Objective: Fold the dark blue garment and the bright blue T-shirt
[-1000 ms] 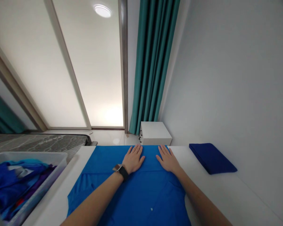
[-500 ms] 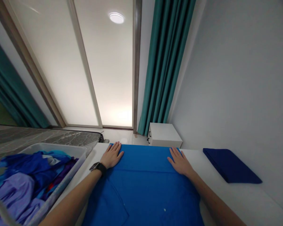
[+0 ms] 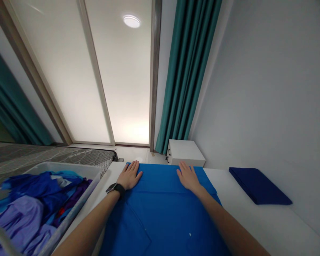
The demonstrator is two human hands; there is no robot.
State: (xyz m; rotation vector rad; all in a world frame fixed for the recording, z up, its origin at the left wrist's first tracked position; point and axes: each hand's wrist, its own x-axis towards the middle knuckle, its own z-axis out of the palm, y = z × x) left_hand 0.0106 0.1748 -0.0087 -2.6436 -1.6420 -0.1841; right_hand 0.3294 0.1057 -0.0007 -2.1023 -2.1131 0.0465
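Note:
A blue cloth garment point(image 3: 160, 220) lies spread over the white table point(image 3: 229, 192), with a seam or fold line across its upper part and a tiny white spot low down. My left hand point(image 3: 129, 176), with a black watch point(image 3: 116, 189) on the wrist, rests flat on its upper left corner, fingers spread. On the upper part, right of the middle, my right hand point(image 3: 188, 177) presses flat with open fingers. Neither hand grips anything. The garment's near end runs out of the picture.
At left, a white plastic bin point(image 3: 81, 206) holds crumpled blue, purple and lilac clothes point(image 3: 24, 217). A folded navy cloth point(image 3: 258, 186) lies on the table at right, by the wall. Beyond the table stand a white cabinet point(image 3: 186, 151) and a teal curtain point(image 3: 190, 71).
My right hand has slid left across the blue garment, away from its right edge. My left hand stays at the upper left corner. The view has shifted slightly.

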